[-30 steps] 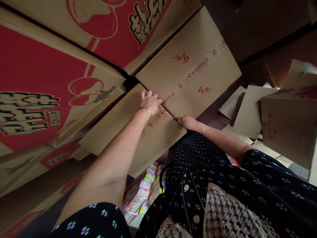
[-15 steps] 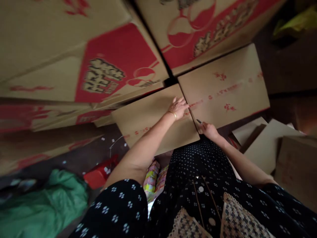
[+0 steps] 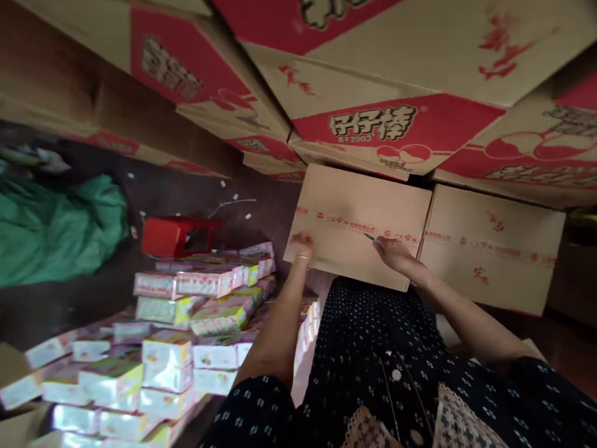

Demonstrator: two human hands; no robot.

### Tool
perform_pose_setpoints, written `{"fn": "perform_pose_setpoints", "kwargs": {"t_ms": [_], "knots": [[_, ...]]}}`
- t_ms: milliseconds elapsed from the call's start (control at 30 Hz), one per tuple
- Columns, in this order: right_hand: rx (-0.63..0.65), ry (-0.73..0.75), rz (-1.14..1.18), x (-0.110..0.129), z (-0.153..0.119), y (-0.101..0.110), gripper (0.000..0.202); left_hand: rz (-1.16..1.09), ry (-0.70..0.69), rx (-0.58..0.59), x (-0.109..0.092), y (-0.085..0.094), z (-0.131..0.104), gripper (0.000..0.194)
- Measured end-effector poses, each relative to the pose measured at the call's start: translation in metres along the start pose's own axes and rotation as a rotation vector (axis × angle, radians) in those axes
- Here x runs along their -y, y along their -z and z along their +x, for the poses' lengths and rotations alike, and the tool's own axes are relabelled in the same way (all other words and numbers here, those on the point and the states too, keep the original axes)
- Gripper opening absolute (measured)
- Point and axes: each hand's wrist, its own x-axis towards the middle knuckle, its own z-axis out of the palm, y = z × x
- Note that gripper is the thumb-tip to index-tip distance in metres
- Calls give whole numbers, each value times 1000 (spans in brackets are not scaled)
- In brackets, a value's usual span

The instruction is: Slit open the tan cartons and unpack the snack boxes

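The left hand [image 3: 302,244] rests flat on the near left corner of a plain brown carton [image 3: 359,224], fingers spread loosely and closed on nothing. The right hand [image 3: 390,247] lies on the same carton's top, closed around a thin dark tool [image 3: 370,237] whose tip pokes out toward the red-printed tape strip [image 3: 347,221]; it looks like a small blade, though the view is too blurred to be sure. The carton sits directly ahead of the person, just beside a second brown carton [image 3: 494,249] on its right, the two sides touching. Red-and-tan printed cartons [image 3: 373,124] are stacked behind and above both. To the left, small bright packets [image 3: 186,323] are piled in rows, with a red stool [image 3: 180,235] lying beyond them on the dark floor [image 3: 153,193] and a green cloth [image 3: 56,224] further left.
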Motion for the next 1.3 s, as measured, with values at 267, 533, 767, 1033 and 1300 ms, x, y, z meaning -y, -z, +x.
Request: {"fn": "perform_pose_setpoints", "kwargs": {"t_ms": [267,533,767,1033,1300], "knots": [[-10,207,-333,131,78,54,48,-126,70,-53,8,11,1,50],[19,311,-626,217,141,90,43,-223,22,67,25,38,24,44],[84,382,-936,268,173,100,34,-264,-57,243,37,47,55,36],[155,555,-1210,307,210,90,37,-295,-54,175,29,47,39,44],[273,660,-1417,316,232,81,35,-316,-52,190,27,45,40,43]]}}
